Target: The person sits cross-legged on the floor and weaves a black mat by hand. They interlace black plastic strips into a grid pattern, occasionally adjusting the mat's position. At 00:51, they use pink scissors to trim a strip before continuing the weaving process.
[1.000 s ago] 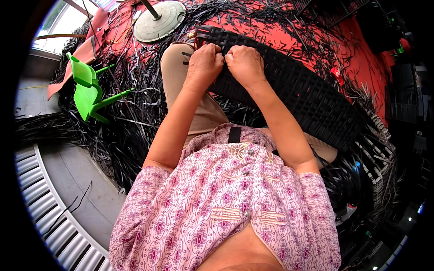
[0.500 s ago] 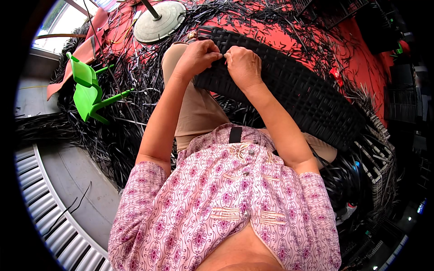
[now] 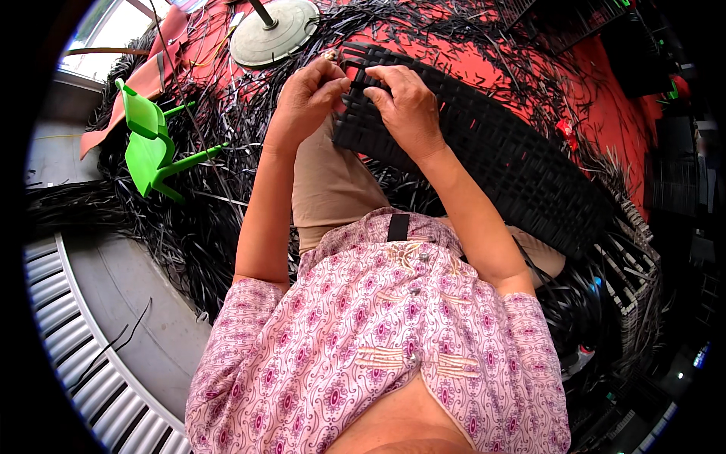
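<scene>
A long panel of woven black flat strips point(image 3: 484, 144) slants from my knees toward the right. My left hand point(image 3: 308, 97) is at its far left end, with thumb and fingers pinched together. Whatever lies in that pinch is too small to make out. My right hand point(image 3: 408, 110) rests over the woven strips just to the right. Its thumb and index fingertips are apart, with dark strips showing between them. A narrow gap separates the two hands.
Loose black strips point(image 3: 204, 227) lie heaped over the red floor point(image 3: 469, 64). A green plastic chair point(image 3: 145, 155) is at the left, and a round grey base with a pole point(image 3: 276, 38) stands beyond my hands. A roller conveyor point(image 3: 98, 363) curves at lower left.
My hands have drawn apart, the left one moving left and nearer. The right thumb and index finger have spread from a pinch. The view has shifted slightly.
</scene>
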`<state>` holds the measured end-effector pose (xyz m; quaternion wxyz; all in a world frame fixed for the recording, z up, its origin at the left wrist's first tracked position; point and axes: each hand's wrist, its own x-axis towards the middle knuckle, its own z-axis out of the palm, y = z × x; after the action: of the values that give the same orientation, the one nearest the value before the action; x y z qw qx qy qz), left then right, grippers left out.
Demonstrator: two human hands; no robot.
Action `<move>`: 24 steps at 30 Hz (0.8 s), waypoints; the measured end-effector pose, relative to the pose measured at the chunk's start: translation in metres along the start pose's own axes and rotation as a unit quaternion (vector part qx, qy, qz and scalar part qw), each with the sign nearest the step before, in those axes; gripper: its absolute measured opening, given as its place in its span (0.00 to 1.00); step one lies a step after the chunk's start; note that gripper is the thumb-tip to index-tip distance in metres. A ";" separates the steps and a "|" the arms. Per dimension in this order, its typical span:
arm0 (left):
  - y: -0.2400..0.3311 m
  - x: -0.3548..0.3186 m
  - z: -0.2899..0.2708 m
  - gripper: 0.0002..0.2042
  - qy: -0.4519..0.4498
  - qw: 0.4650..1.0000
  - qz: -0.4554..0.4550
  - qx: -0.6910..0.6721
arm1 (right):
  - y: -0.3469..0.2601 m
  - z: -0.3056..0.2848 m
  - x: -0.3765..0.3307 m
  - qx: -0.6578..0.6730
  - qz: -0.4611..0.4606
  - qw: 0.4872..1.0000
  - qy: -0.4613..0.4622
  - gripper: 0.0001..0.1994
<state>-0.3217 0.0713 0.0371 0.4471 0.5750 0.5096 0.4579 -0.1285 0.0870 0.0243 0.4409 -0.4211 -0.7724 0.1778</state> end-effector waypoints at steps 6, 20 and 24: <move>0.006 0.007 -0.001 0.06 -0.024 0.996 0.038 -0.071 | 0.003 0.004 0.013 0.187 0.100 0.977 -0.027 0.09; -0.025 0.019 0.033 0.09 0.136 0.921 0.105 0.350 | 0.002 0.015 0.009 0.118 0.225 0.966 0.046 0.07; -0.029 0.017 0.034 0.07 0.149 0.922 0.132 0.333 | -0.004 0.020 0.012 0.009 0.207 0.978 0.001 0.08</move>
<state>-0.2927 0.0887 0.0033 0.0846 0.6778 0.6128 0.3973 -0.1498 0.0964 0.0221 0.3988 -0.5681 -0.6664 0.2721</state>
